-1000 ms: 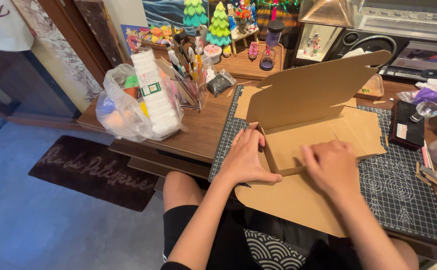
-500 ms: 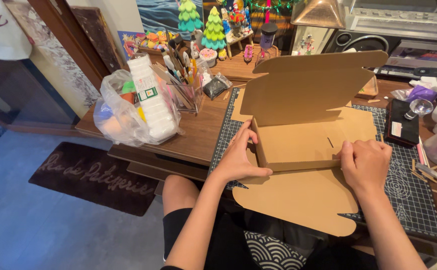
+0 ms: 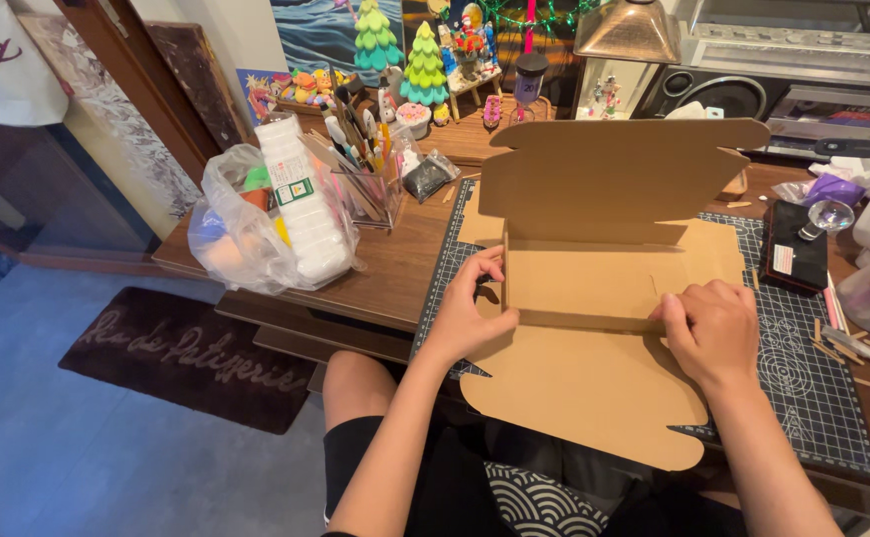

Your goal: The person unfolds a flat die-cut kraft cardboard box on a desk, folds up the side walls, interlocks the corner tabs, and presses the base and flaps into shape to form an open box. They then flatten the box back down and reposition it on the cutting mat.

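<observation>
A flat brown cardboard box blank (image 3: 594, 288) lies half folded on a dark cutting mat (image 3: 803, 368) on the wooden desk (image 3: 395, 268). Its far flap stands upright and its near flap hangs over the desk edge toward my lap. My left hand (image 3: 475, 313) pinches the raised left side wall of the box, thumb inside and fingers outside. My right hand (image 3: 713, 328) is curled into a loose fist and presses on the front fold line at the right side. Neither hand carries anything loose.
A clear plastic bag with a white foam stack (image 3: 286, 219) sits at the desk's left end. Behind it stand a clear pen holder (image 3: 360, 169) and small tree figurines (image 3: 425, 65). A black case (image 3: 798, 249) and a glass ball (image 3: 828, 214) lie right.
The box has been pushed further from me and its left wall folded up. My right hand slid right along the front fold, and my left hand moved onto the left wall.
</observation>
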Available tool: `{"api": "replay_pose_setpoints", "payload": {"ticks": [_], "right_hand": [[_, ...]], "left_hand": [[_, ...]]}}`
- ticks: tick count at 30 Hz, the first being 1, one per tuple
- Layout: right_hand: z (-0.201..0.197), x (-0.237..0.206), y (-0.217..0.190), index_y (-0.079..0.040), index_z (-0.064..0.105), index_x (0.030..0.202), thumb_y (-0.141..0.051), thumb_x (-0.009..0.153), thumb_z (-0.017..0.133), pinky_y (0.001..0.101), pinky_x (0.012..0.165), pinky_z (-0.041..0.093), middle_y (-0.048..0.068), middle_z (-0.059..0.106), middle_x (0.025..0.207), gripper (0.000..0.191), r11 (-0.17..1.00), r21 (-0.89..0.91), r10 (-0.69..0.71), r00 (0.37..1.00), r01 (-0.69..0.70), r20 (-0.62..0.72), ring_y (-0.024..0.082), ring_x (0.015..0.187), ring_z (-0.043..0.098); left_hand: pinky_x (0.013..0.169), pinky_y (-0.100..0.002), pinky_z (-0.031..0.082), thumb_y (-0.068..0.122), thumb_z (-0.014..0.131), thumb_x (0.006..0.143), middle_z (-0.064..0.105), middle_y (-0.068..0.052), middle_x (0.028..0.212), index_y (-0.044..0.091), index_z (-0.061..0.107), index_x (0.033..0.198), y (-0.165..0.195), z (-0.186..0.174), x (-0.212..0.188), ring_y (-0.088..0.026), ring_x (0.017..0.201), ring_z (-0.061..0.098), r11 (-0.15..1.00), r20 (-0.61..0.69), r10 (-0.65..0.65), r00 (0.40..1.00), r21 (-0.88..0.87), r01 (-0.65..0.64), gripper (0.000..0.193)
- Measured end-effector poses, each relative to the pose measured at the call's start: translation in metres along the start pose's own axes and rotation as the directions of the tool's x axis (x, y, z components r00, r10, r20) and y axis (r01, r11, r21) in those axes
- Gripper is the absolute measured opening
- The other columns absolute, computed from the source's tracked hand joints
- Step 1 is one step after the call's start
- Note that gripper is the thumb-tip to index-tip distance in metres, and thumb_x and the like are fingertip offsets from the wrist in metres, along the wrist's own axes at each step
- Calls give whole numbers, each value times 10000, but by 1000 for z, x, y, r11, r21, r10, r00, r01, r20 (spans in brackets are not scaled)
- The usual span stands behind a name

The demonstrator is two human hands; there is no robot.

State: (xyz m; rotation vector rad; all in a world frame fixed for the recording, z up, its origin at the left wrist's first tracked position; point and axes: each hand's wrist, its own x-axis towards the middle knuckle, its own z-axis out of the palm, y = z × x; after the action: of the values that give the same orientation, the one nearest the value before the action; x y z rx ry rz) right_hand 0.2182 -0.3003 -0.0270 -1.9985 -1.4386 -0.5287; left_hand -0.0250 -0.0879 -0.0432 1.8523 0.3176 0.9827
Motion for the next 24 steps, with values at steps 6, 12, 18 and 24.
{"api": "replay_pose_setpoints", "payload": {"ticks": [6, 12, 18, 24], "right_hand": [[1, -4, 5, -165, 743, 773, -244, 988, 554, 422, 953, 402, -7, 590, 720, 297, 999, -26, -24, 994, 21, -104, 229, 848, 570], [6, -6, 28, -108, 742, 827, -299, 1168, 312, 390, 899, 402, 55, 715, 936, 581, 952, 189, 288, 917, -241, -276, 272, 892, 499], [9, -2, 38, -55, 790, 1089, -290, 1148, 300, 465, 1056, 383, 178, 707, 1198, 547, 874, 319, 435, 882, -366, -181, 383, 1157, 560], [14, 2, 37, -15, 750, 1129, -275, 1103, 388, 366, 923, 518, 157, 745, 1095, 446, 758, 468, 504, 863, -455, 23, 252, 1034, 708]], "left_hand": [[951, -323, 536, 42, 651, 905, 617, -82, 1338, 125, 721, 1095, 2, 1, -2, -207, 1107, 677, 992, -94, -12, 995, 126, 24, 218], [835, -322, 572, 94, 634, 968, 552, -70, 1080, 127, 734, 1086, 20, 8, -2, -200, 946, 680, 959, -136, -114, 984, 242, 145, 158], [854, -347, 576, 169, 717, 942, 549, -75, 1046, 75, 690, 1059, 27, 9, -4, -221, 972, 645, 944, -125, -43, 991, 321, 81, 153], [900, -373, 548, 185, 676, 948, 543, -102, 1130, 54, 653, 1185, 22, 9, -3, -261, 1029, 624, 934, -181, 3, 983, 352, 62, 272]]}}
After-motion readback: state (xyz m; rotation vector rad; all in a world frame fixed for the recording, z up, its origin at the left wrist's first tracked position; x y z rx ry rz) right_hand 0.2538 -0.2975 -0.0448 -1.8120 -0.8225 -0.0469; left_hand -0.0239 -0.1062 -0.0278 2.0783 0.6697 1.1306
